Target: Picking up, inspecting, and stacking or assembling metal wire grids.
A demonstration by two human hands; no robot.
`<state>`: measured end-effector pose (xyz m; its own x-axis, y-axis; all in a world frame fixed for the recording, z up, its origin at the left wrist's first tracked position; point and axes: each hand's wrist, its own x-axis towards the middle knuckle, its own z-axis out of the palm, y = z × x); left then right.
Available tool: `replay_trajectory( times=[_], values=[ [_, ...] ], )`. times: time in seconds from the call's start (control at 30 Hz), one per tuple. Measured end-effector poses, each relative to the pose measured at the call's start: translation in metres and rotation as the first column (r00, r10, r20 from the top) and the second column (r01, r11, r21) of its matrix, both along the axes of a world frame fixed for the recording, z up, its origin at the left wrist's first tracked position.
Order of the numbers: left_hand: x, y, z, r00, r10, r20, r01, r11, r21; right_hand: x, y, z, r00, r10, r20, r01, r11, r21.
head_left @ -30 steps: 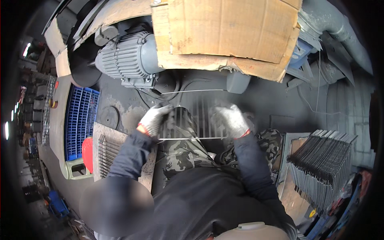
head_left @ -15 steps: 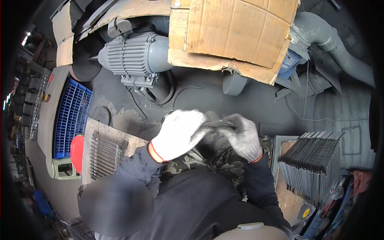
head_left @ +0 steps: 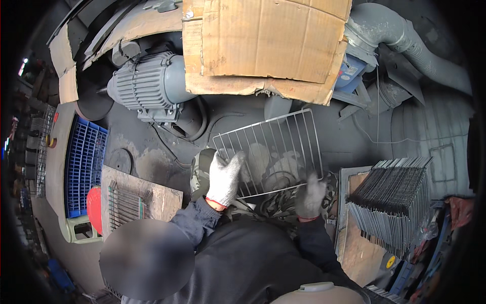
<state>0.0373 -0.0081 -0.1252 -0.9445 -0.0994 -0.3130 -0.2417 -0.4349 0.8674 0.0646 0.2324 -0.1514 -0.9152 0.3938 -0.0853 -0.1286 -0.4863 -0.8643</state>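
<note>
A rectangular wire rack (head_left: 261,122) with thin parallel bars is held up above my lap, its broad face turned toward me. My left hand (head_left: 224,180), in a white knit glove, grips the rack's left side. Close to its lower right corner is my right hand (head_left: 312,198), in a greyer glove and smeared by motion; whether its fingers grip the frame is unclear. To the right, a tall stack of similar wire racks (head_left: 387,202) stands on a board. More wire racks (head_left: 126,205) lie on a board at my left.
A grey electric motor (head_left: 147,83) sits ahead on the left, beside cardboard sheets (head_left: 268,43) covering a machine. A grey duct hose (head_left: 420,55) curves at the far right. On the left are a blue plastic grid crate (head_left: 87,164) and a red round seat (head_left: 94,210).
The rack, earlier a blurred narrow dark shape between both hands, now shows its broad face. My right hand has come lower and nearer to me. The whole view has shifted slightly.
</note>
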Motion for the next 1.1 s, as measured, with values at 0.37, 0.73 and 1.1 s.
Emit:
replay_trajectory(
  times=[0.37,0.73,1.1],
  values=[
    [-0.078,0.05,-0.052,0.948,-0.306,0.084,0.317,0.921,-0.226,-0.067,0.081,-0.002,0.907,0.186,0.379,-0.285,0.932,0.225],
    [-0.065,-0.057,-0.055,0.974,-0.138,0.182,0.173,0.965,-0.195,-0.096,-0.02,-0.04,0.839,0.321,0.44,-0.469,0.837,0.282],
    [-0.079,0.022,-0.039,0.951,-0.245,0.189,0.283,0.937,-0.206,-0.092,0.047,-0.006,0.887,0.247,0.39,-0.327,0.933,0.152]
  ],
)
